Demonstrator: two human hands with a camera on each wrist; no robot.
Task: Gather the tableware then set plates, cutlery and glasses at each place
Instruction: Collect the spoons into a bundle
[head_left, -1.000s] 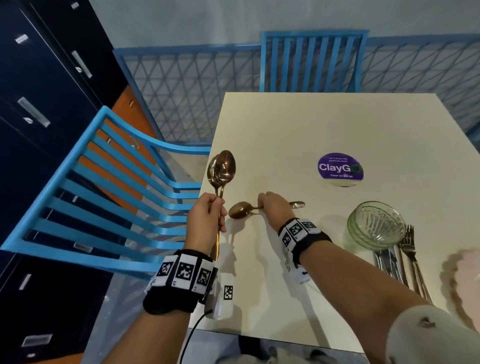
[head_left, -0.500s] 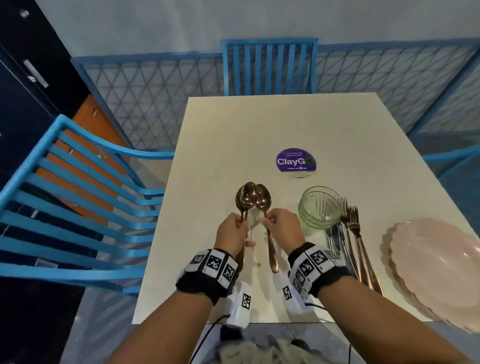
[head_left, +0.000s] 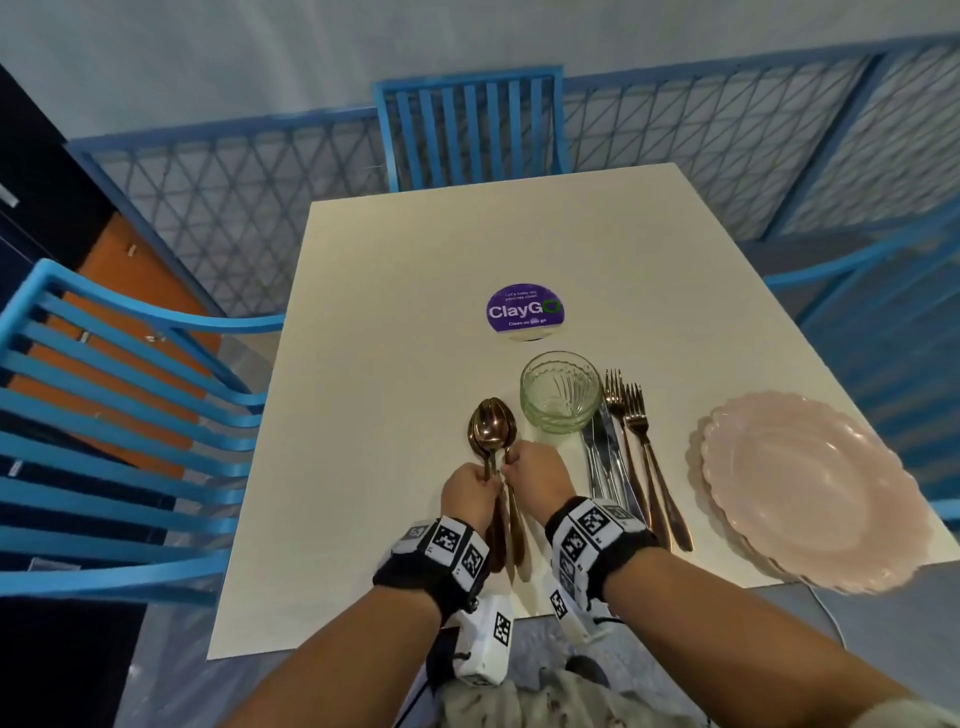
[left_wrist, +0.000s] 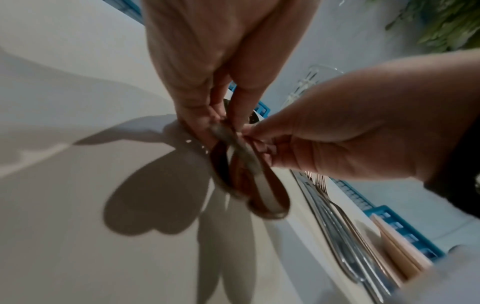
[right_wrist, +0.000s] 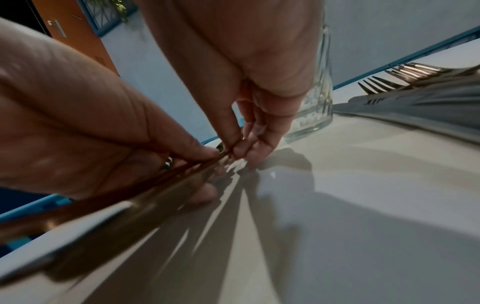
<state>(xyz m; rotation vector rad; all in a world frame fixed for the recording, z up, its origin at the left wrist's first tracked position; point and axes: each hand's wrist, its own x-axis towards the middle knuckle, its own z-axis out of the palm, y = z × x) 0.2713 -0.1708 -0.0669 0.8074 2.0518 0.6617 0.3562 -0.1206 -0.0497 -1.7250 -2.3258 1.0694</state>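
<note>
Several copper spoons (head_left: 491, 423) form one bundle, bowls pointing away from me, just left of the ribbed glass (head_left: 561, 389). My left hand (head_left: 480, 480) grips their handles from the left. My right hand (head_left: 519, 467) pinches the same handles from the right. In the left wrist view the spoon handles (left_wrist: 249, 174) hang a little above the table under the left hand (left_wrist: 221, 119) and right hand (left_wrist: 257, 135). The right wrist view shows the right hand (right_wrist: 239, 148) pinching the spoons (right_wrist: 155, 185) beside the left hand (right_wrist: 194, 152). Forks (head_left: 631, 415), knives (head_left: 597, 457) and stacked pink plates (head_left: 810, 483) lie to the right.
The cream table (head_left: 415, 312) carries a purple round sticker (head_left: 524, 310) beyond the glass. Blue slatted chairs stand at the left (head_left: 104, 415), at the far end (head_left: 470, 124) and at the right (head_left: 857, 270). The plates overhang the table's near right corner.
The right hand lifted its spoon off the table and brought it against the spoons in the left hand. Both hands moved right and closer to me, beside the glass.
</note>
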